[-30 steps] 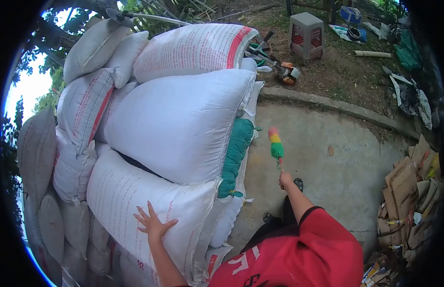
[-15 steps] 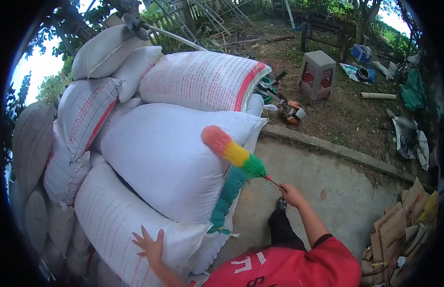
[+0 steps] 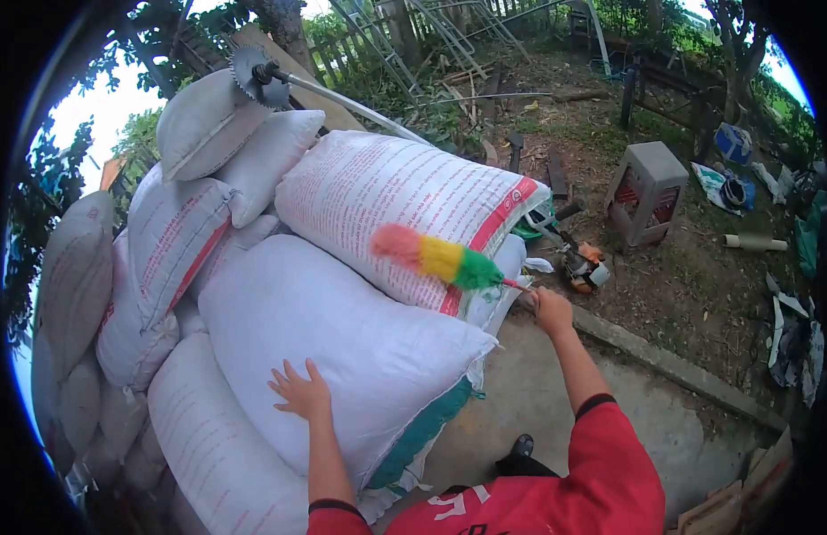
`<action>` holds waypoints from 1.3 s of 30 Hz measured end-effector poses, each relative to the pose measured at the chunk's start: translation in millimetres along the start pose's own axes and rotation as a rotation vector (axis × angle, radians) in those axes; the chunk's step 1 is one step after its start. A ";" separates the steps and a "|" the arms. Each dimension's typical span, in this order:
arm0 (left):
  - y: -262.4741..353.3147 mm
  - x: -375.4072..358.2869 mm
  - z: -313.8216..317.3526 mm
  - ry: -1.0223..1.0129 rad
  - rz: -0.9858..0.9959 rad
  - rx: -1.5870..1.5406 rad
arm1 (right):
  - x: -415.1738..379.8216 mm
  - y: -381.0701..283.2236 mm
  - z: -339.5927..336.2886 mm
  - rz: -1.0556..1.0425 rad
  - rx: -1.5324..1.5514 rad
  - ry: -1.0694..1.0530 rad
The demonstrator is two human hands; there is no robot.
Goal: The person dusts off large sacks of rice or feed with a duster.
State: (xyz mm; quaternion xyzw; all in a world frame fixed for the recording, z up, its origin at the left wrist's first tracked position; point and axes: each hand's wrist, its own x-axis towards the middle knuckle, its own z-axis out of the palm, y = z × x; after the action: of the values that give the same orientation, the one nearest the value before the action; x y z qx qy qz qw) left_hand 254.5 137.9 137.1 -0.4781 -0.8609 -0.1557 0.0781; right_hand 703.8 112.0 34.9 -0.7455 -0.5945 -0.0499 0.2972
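Note:
My right hand (image 3: 552, 313) is wrapped round the thin handle of a fluffy duster (image 3: 438, 256). The duster's head, banded pink, yellow and green, points left and overlaps the red-printed white sack (image 3: 378, 201) at the back of the pile. My left hand (image 3: 302, 392), fingers spread, is over the plain white sack (image 3: 333, 312) in the middle. Below that one lies another printed sack (image 3: 217, 446). A green sack (image 3: 431, 426) shows under the right edge of the plain one.
A brush cutter with a toothed blade (image 3: 253, 76) lies along the back of the pile, its engine (image 3: 587, 269) on the ground at right. A grey plastic stool (image 3: 647, 192) stands on the dirt beyond a concrete curb (image 3: 672, 357). Flattened cardboard (image 3: 716, 508) lies at lower right.
My left hand has moved from the lower printed sack up to the plain white one. The duster has swung farther back, from over the plain sack to the printed sack behind it.

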 end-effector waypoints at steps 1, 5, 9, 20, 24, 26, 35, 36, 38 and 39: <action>0.2 -0.5 4.1 0.086 -0.001 0.019 | 12.0 9.3 11.0 0.183 0.029 -0.051; -4.1 1.0 15.3 0.140 -0.014 0.032 | 64.8 20.4 59.2 0.617 0.338 0.053; -2.9 8.9 22.7 0.194 0.010 0.014 | 93.4 11.0 58.2 0.578 0.350 0.055; -2.9 7.9 24.2 0.193 0.009 0.029 | 52.7 72.0 92.5 0.614 0.224 0.053; -1.7 7.7 23.3 0.194 -0.010 0.035 | 58.3 72.1 84.6 0.748 0.177 -0.018; -1.3 6.5 24.5 0.189 -0.017 0.056 | 30.5 40.5 71.3 0.556 0.509 0.102; -3.5 7.2 22.4 0.200 0.011 0.040 | 6.6 96.4 101.4 0.809 0.843 -0.049; -1.4 5.4 21.1 0.194 0.004 0.035 | 11.8 102.7 108.2 0.813 0.849 -0.040; -0.5 5.5 21.0 0.187 0.004 0.022 | 21.8 111.5 121.0 0.961 0.353 0.169; -1.1 6.4 22.1 0.188 -0.002 0.022 | 28.1 82.5 96.7 0.842 0.379 0.234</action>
State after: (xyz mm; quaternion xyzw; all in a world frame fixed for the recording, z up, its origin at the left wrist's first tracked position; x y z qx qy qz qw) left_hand 250.5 150.1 117.9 -0.4595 -0.8519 -0.1904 0.1635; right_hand 760.6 175.0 -63.9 -0.8436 -0.2018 0.1007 0.4873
